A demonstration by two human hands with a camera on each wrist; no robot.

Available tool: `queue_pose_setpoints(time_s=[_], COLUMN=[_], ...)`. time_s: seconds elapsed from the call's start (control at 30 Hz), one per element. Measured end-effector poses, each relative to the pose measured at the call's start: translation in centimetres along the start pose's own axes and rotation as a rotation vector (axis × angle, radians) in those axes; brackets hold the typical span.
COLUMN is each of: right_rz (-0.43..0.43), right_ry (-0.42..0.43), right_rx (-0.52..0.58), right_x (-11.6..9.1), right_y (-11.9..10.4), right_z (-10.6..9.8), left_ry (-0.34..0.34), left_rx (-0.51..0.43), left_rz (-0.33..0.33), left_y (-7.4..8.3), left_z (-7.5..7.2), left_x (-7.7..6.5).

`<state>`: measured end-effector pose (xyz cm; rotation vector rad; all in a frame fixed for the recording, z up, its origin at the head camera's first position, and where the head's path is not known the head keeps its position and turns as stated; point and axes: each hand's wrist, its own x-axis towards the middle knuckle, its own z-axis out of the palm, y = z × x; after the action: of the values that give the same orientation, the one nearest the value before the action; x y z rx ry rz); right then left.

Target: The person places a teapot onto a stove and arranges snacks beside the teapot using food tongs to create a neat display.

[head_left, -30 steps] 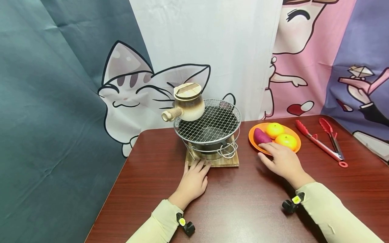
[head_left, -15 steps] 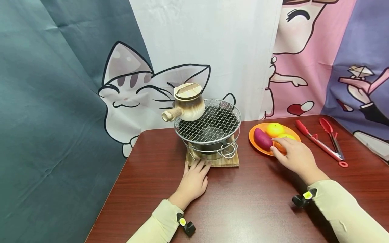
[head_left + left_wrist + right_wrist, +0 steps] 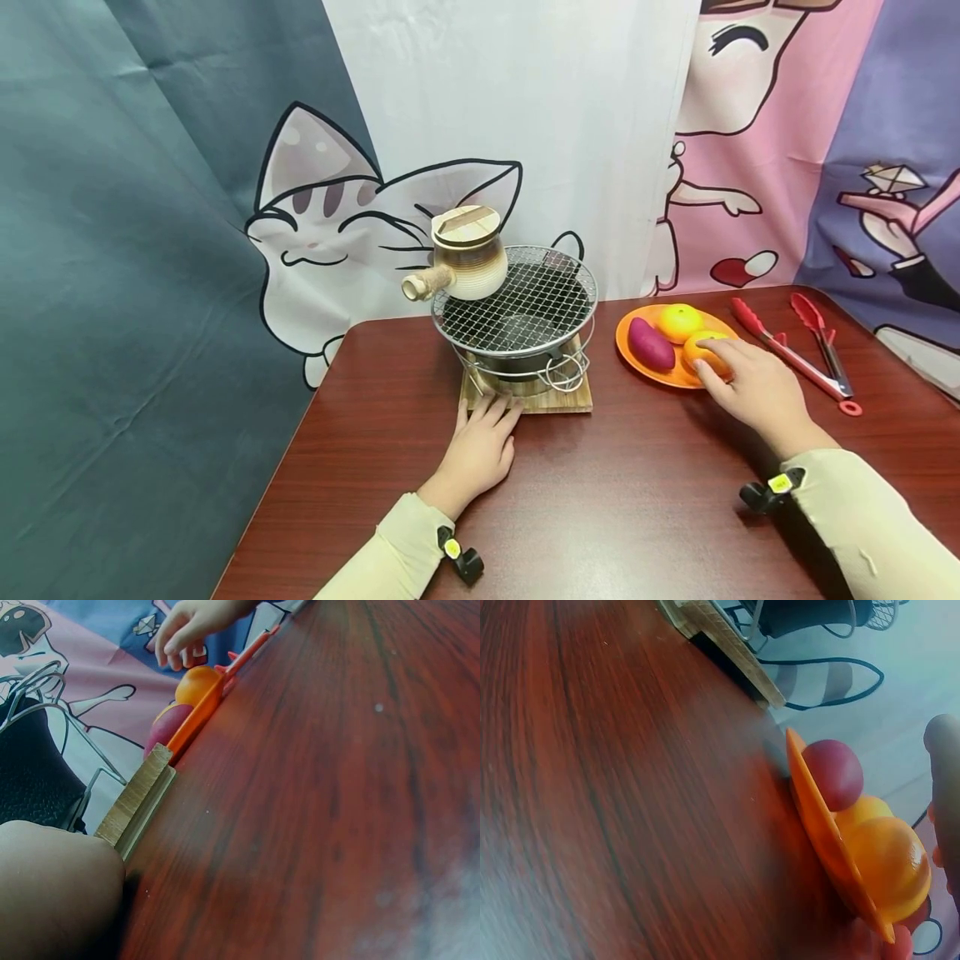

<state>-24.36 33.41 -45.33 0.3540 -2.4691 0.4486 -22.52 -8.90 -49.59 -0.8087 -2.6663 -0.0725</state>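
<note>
Hovering at the front mandarin (image 3: 889, 862), your right hand (image 3: 757, 390) has loosely bent fingers, nothing gripped, contact unclear. Fruit sits on the orange plate (image 3: 670, 380) beside the purple sweet potato (image 3: 651, 344). Left hand (image 3: 476, 450): fingers spread, touching the wooden board (image 3: 555, 404) under the grill (image 3: 525, 312), holding nothing. Likely a reach step; lifting would call for fingers closed round the mandarin.

Nearer orange fruit (image 3: 889, 862) — round, glossy — on an orange plate (image 3: 829, 836), pale wooden board (image 3: 558, 402) flat on the table (image 3: 600, 500)
</note>
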Motion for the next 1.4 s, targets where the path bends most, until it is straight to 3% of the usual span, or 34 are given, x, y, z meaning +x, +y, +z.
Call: queue_pose_setpoints(time_s=[0.17, 0.43, 0.87, 1.4], right_rz=[0.021, 0.102, 0.170, 0.289], right_ry=[0.010, -0.067, -0.099, -0.121], right_rx=[-0.026, -0.032, -0.075, -0.055], right_x=[-0.2, -0.3, -0.6, -1.3], right_y=[0.9, 1.9, 4.4, 7.7], right_z=[-0.7, -1.9, -3.0, -2.9], left_ry=[0.002, 0.005, -0.004, -0.012], left_rx=[0.002, 0.003, 0.005, 0.011], left_rz=[0.001, 0.003, 0.006, 0.001], left_y=[0.0, 0.0, 0.0, 0.0], left_z=[0.1, 0.1, -0.1, 0.0], left_x=[0.0, 0.0, 0.0, 0.1])
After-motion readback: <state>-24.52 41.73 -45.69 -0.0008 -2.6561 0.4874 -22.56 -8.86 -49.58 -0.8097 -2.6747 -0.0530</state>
